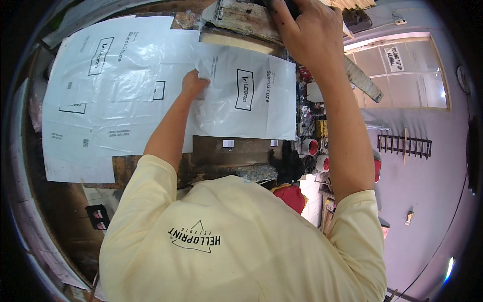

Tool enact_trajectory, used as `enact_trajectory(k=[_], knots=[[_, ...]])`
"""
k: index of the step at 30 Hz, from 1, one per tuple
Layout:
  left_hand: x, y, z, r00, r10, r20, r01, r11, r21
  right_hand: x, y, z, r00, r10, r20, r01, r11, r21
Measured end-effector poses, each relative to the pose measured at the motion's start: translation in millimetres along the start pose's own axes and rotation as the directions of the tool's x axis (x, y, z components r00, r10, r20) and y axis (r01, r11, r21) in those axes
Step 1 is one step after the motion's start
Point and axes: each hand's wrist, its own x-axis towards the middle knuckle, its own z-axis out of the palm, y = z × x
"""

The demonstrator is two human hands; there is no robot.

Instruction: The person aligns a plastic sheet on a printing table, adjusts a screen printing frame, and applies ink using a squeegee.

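Note:
My left hand (194, 84) is closed on the left edge of a white printed plastic bag (219, 108), whose film creases at the fingers. The bag lies flat at the middle of the worktable, with black lettering and a boxed logo facing up. At the top, my right hand (317, 38) is wrapped over the edge of an ink-stained wooden screen-printing frame (244, 17). The frame stands above the bag's far edge, and its far part is cut off by the picture's rim. More white printed bags (115, 108) overlap in a spread to the left.
Right of the bag stand several ink tubs, one with red ink (309, 147). A flat worn strip (363, 79) juts out beyond my right forearm. A black cloth-like bundle (289, 161) hangs at the table's near edge. A dark rack (404, 146) is on the right wall.

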Motion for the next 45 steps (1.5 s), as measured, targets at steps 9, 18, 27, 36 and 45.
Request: enact_trajectory(k=[9,18,27,36,45], knots=[[-21,1,-3,1.0,-0.001,-0.025,0.0,0.999,-0.043,-5,1,2,1.0,0.002,0.003,-0.002,1.0,-0.018],[-75,59,0,0.943,0.277,-0.187,-0.174,0.886,0.43,-7,4,0,1.0,0.023,0.019,-0.022,0.998,-0.058],[-147,71,166,0.653,0.613,0.446,-0.757,0.542,0.364,2,-2,0,1.0,0.01,0.026,-0.009,1.0,-0.028],[-149,78,177,0.637,0.538,0.552,-0.765,0.528,0.369,-1,3,4,1.0,-0.016,-0.012,0.016,1.0,-0.02],[-147,87,189,0.647,0.503,0.573,-0.756,0.519,0.398,2,1,1,0.999,0.015,0.03,-0.016,0.999,0.028]])
